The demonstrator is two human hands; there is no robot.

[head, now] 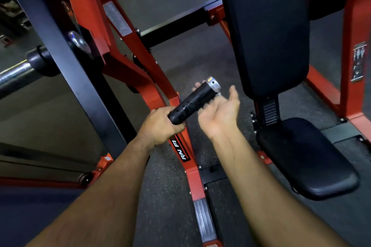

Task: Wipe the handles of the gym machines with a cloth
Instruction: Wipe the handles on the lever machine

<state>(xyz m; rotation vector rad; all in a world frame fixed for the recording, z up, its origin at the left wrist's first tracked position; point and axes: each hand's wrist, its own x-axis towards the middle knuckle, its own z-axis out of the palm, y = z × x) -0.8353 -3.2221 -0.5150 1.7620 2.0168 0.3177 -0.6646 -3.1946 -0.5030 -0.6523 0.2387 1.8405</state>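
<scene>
Black rubber-sleeved machine handle with silver end cap (192,102): juts out over the dark speckled floor (168,196), droplets on its surface. Left hand (160,126) wraps its near end. Right hand (219,110) palm-up under the far end, fingers loose, holding nothing. Black padded seat (305,158) to the right.

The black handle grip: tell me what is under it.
Under the black handle grip lies the right hand, palm up with fingers open, and below that the speckled floor. The left hand grips its near end, hiding that part. No cloth shows.
</scene>
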